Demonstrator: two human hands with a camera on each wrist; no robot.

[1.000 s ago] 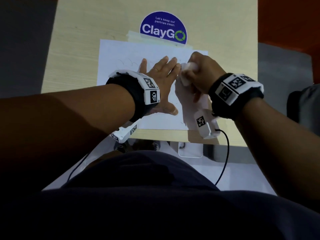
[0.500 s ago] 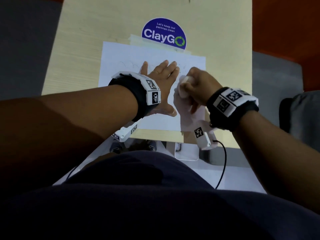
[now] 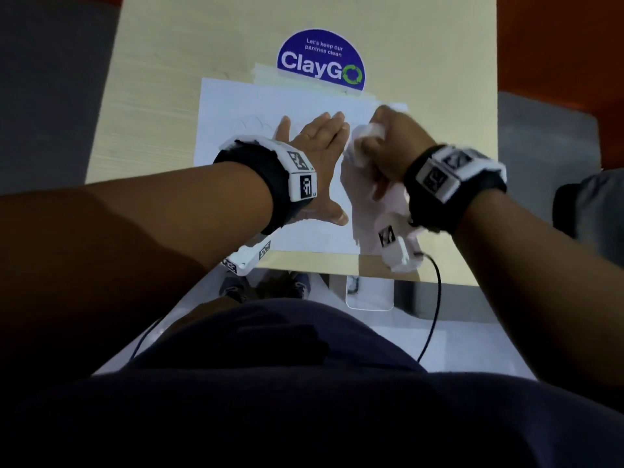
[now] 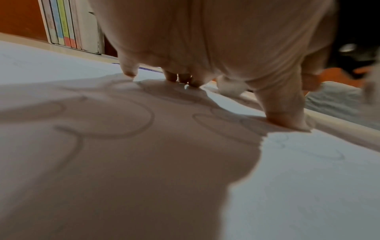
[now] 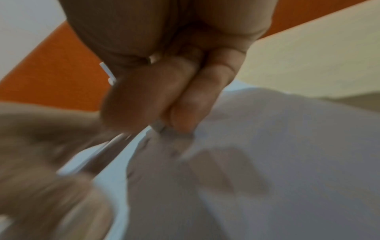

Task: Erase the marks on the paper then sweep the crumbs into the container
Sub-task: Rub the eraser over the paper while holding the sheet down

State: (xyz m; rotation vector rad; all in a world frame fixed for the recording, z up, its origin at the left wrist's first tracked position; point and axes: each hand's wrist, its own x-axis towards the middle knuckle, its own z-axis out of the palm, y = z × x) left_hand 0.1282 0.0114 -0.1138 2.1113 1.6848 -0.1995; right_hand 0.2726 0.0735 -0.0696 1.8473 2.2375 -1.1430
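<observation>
A: Where is the paper [image 3: 243, 106]?

B: Flat in the middle of the surface [image 3: 189, 45], its far edge taped by the blue sticker [image 3: 320, 60].

A: What do the hands do?

B: The left hand [image 3: 315, 143] lies spread flat, pressing the paper down. The right hand [image 3: 393, 146] curls round a white eraser [image 3: 368, 131] near the paper's right edge.

A: How to rub well?

B: I think short, gentle rubs, pressing close beside the eraser, so the paper won't wrinkle. Loopy marks [image 4: 123, 116] still wait under the left hand.

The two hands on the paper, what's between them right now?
In the head view, only a narrow strip of bare paper separates the flat left hand from the right hand, which grips a white eraser.
</observation>
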